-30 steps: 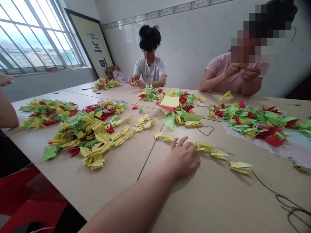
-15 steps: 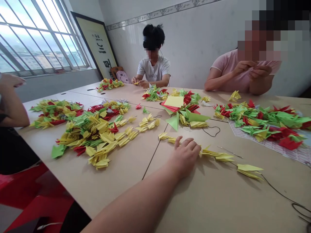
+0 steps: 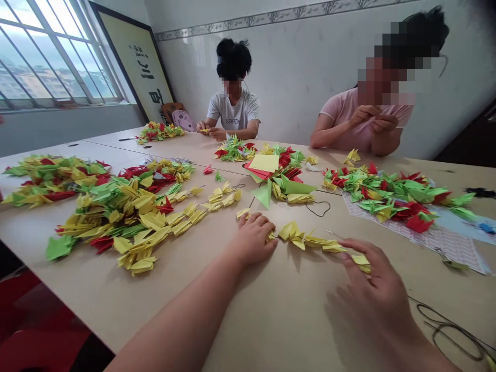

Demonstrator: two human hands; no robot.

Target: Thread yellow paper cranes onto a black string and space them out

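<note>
A strand of yellow folded paper cranes (image 3: pixel 313 241), threaded on dark cord, lies across the table in front of me. My left hand (image 3: pixel 253 238) rests over its far part, fingers curled around some cranes that they partly hide. At the near end my right hand (image 3: pixel 382 284) has thumb and forefinger closed about a yellow crane (image 3: pixel 361 262); its other fingers are mostly hidden. A thin needle (image 3: pixel 334 234) lies just beyond the strand, close to the right fingertips. Loose dark cord (image 3: pixel 451 325) coils on the table right of that hand.
Heaped strands of yellow, green and red cranes (image 3: pixel 127 209) cover the left side. More cranes (image 3: pixel 391 191) lie at right on printed paper (image 3: pixel 453 248). Square paper sheets (image 3: pixel 264 163) sit on a pile mid-table. Two people (image 3: pixel 234 111) work with their hands across the table.
My right hand has come into view and reached the strand's near end. My left hand has slid left along with the strand. The view has turned to the right.
</note>
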